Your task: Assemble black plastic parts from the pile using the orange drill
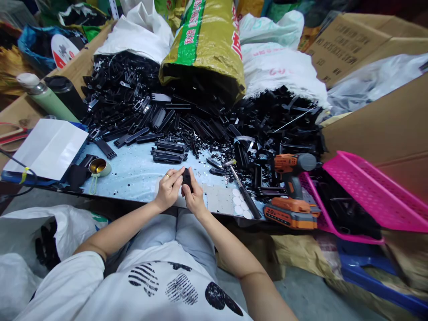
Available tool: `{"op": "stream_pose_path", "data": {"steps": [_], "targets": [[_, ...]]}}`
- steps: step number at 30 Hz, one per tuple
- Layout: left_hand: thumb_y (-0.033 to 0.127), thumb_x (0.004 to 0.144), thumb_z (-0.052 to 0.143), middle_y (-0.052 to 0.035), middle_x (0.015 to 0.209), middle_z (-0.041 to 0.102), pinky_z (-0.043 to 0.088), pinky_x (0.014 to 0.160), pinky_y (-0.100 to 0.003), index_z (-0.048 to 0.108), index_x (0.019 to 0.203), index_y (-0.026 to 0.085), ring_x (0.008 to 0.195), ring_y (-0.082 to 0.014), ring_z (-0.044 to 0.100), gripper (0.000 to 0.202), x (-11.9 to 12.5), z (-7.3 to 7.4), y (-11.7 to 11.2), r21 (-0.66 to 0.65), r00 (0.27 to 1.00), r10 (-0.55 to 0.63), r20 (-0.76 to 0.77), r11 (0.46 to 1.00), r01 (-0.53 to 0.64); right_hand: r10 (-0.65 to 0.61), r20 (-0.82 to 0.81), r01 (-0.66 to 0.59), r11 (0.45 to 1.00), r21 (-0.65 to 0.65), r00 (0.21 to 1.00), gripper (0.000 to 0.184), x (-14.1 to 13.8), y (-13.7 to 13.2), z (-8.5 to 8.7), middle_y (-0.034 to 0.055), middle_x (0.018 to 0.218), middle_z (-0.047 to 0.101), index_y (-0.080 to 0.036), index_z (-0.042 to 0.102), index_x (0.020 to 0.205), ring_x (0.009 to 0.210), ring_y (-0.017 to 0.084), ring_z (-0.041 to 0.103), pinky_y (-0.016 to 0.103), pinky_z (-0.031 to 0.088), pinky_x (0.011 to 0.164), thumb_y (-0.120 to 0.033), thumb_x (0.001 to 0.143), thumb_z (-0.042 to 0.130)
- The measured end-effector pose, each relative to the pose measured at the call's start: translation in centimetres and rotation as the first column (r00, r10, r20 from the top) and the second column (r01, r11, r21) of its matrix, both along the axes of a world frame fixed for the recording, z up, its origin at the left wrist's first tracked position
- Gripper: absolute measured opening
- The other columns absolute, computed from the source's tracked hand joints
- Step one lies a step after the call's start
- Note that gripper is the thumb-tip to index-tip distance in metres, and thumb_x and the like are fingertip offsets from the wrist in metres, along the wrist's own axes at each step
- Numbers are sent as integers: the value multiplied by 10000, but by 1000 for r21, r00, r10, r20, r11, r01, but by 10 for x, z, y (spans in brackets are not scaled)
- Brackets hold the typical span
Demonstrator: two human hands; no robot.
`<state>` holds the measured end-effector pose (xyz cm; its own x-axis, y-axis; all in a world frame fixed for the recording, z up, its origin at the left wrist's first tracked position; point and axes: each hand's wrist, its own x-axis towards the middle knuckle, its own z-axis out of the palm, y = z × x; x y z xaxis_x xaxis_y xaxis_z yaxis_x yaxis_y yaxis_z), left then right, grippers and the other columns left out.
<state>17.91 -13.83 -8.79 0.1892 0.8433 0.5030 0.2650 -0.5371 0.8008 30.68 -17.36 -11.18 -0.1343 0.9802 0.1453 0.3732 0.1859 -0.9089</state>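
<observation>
Small blk part [186, 177] is held btwn L hand [169, 191] and R hand [195, 198] near the front edge of the tabletop [133, 171]. Both hands are closed on it, L from one side, R from the other; exact finger contact underneath cannot be told. Stacked blk pcs [169, 154] are located just behind the hands. Hammer [245, 189] is laid to the R, w/ head pointed rearward; white discs [239, 203] are set beside its handle. Cordless drill [293, 191] is stood on its batt. farther R, next to pink basket [329, 223]. Metal cup [100, 167] is placed well L. Loose blk parts [207, 127] are heaped at rear, below yellow sack [210, 40].
</observation>
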Motion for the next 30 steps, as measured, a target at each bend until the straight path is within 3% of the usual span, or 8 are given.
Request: {"op": "stream_pose_path", "data": {"steps": [5,8,12,16,20,24,28,30], "targets": [[272,927,395,-146,1078,571,504,821,-373,454,1327,124,940,-217,590,430,-10,-31,-18,-222,945,154,-288,950,-222,39,369,-61,997,47,929,496,43,35,-3,76,1104,602,-276,418,1387,966,215,586,373,488,851,-451,923,408],[185,819,520,-161,1305,460,359,1021,-498,465,1325,171,1243,-312,410,509,-19,-30,-15,-93,820,-4,-572,994,-60,-272,531,198,961,192,803,425,109,84,1,114,1126,584,-184,534,1276,1044,227,532,368,431,916,-399,930,413],[107,800,524,-89,1205,562,135,1079,-622,566,1193,255,1247,-296,410,422,-9,-18,3,-77,555,-304,-774,915,395,-671,492,537,741,404,555,508,200,158,18,222,1264,459,-44,452,1318,1162,254,402,408,312,980,-374,933,416],[41,857,414,-71,891,626,216,1055,-572,571,1158,194,928,-215,575,372,6,-12,10,-105,404,-264,-876,921,374,-826,353,720,560,410,440,594,255,201,38,308,1289,373,12,424,1284,1096,240,404,459,318,924,-461,927,389],[118,887,434,-94,890,617,422,859,-387,549,1183,173,893,-225,570,322,0,-14,2,-141,344,-233,-910,952,273,-822,284,709,570,416,494,378,271,201,50,171,1081,536,-130,589,1021,978,210,470,425,377,898,-432,936,380],[368,865,553,-151,1190,543,423,902,-393,407,1341,186,1123,-279,498,530,-10,-11,0,-103,527,-216,-822,966,236,-788,287,535,590,605,545,349,239,149,76,174,1124,533,-144,581,1179,1049,250,476,438,372,934,-319,902,461],[401,884,515,-181,1351,414,290,1035,-513,325,1394,187,1290,-332,351,584,-1,1,12,154,756,30,-653,984,94,-284,407,86,894,441,868,323,162,61,109,62,1066,600,-232,586,1179,996,198,564,373,447,907,-304,870,527],[315,919,451,-160,1214,522,339,994,-506,397,1335,184,1207,-309,441,439,10,5,15,170,805,0,-594,977,125,-83,315,-17,953,302,946,410,123,24,111,50,1075,611,-254,533,1246,989,189,585,355,467,895,-364,852,567]]}}
